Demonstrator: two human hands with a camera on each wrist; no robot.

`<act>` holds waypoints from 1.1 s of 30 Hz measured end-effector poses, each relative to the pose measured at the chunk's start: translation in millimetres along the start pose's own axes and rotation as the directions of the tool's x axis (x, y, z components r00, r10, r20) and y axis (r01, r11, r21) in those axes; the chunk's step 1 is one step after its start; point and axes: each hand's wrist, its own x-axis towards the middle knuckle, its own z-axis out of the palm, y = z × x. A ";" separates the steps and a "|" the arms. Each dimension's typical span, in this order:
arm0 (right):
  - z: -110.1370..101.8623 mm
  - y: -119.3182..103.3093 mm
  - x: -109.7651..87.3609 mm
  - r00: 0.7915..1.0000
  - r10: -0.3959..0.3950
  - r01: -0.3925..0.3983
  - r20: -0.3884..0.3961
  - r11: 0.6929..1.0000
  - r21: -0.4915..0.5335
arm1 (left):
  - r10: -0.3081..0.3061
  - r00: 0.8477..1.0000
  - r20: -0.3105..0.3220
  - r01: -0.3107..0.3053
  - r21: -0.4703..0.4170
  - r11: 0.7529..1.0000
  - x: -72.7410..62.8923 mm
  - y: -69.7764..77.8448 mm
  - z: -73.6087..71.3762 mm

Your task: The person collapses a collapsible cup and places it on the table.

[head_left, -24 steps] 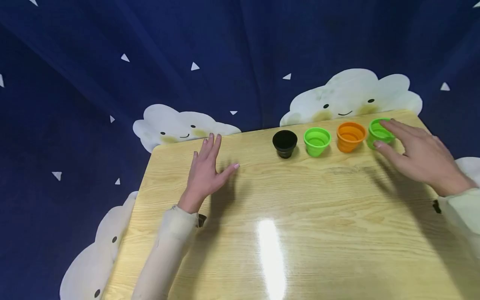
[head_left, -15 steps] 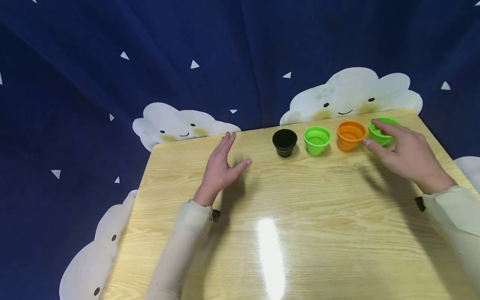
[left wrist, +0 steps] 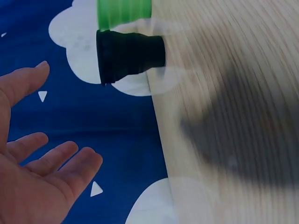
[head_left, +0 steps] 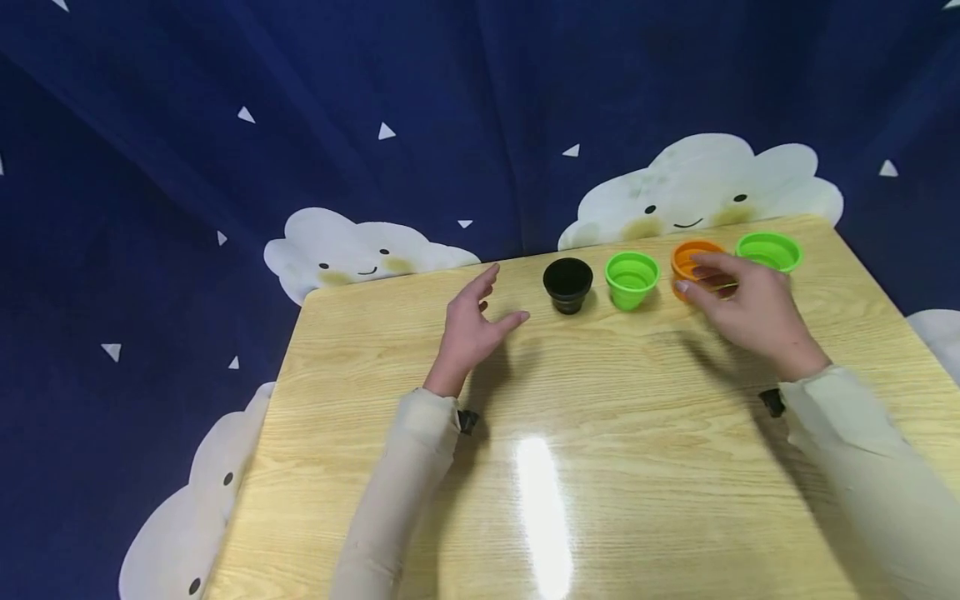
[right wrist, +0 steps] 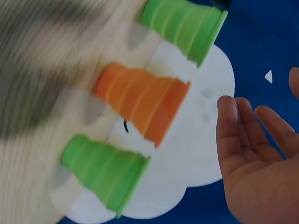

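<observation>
i find the right hand (head_left: 761, 312) over the orange ribbed cup (right wrist: 142, 102), left hand (head_left: 468, 333) well left of it, both with fingers and thumb apart; apparently reaching, any grip calls for lowering.

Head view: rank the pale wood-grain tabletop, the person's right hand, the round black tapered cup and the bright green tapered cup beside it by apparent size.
1. Pale wood-grain tabletop
2. Right hand
3. Black tapered cup and bright green tapered cup: too alike to rank
</observation>
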 end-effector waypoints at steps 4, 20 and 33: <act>12.7 -4.2 3.4 1.000 0.002 -0.002 0.001 0.999 0.040 | -0.018 1.000 -0.010 0.018 -0.072 0.997 5.1 1.7 8.8; 66.5 -20.3 17.2 0.999 0.029 -0.035 0.040 0.987 0.159 | -0.081 0.997 0.014 0.082 -0.243 0.967 21.3 -1.7 44.7; 90.2 -32.3 20.8 0.999 0.024 -0.027 0.024 0.989 0.145 | -0.134 0.990 0.040 0.140 -0.277 0.951 34.4 -0.6 66.7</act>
